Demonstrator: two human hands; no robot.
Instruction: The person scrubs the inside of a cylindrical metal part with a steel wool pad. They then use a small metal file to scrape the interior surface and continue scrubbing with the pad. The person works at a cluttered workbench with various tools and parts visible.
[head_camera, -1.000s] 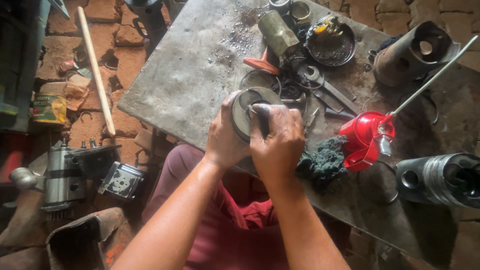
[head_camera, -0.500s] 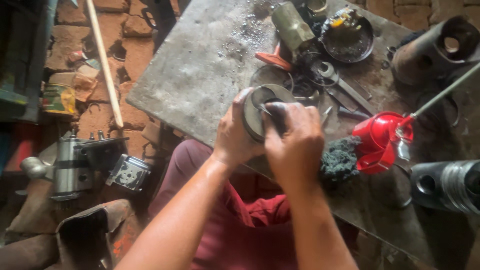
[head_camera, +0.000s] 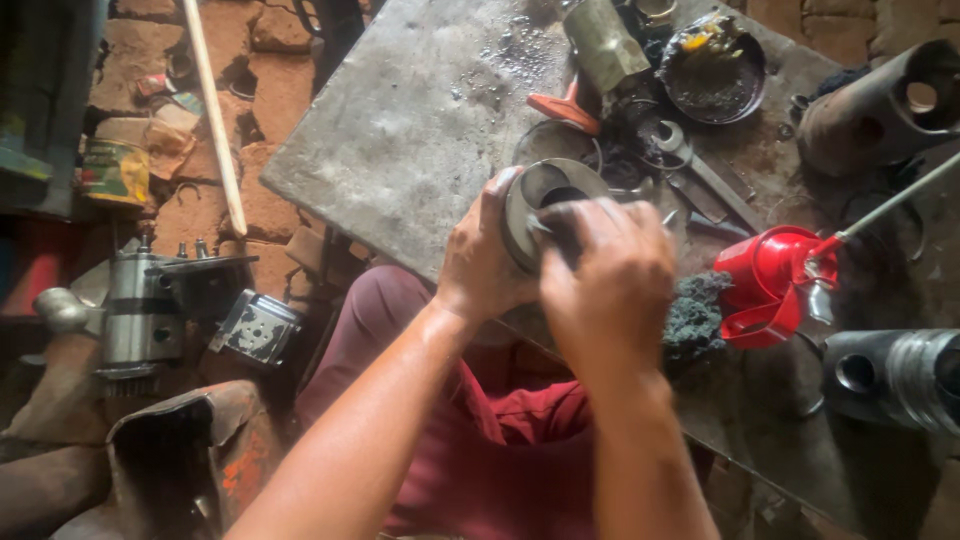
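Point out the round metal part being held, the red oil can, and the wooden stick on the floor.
round metal part (head_camera: 545, 190): head view, on its flat upper face.
red oil can (head_camera: 765, 280): head view, on its red body.
wooden stick (head_camera: 212, 115): head view, mid-shaft.

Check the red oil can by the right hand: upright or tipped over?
Tipped. The red oil can lies on its side on the metal table, its long spout pointing up-right, level with the tabletop.

A grimy metal workbench (head_camera: 420, 140), crowded along its far side.

On it lie a red oil can (head_camera: 765, 285), a dirty round dish (head_camera: 715, 75), two dark cylinders (head_camera: 880, 100) (one near each right-hand corner), and grey steel wool (head_camera: 695, 315).
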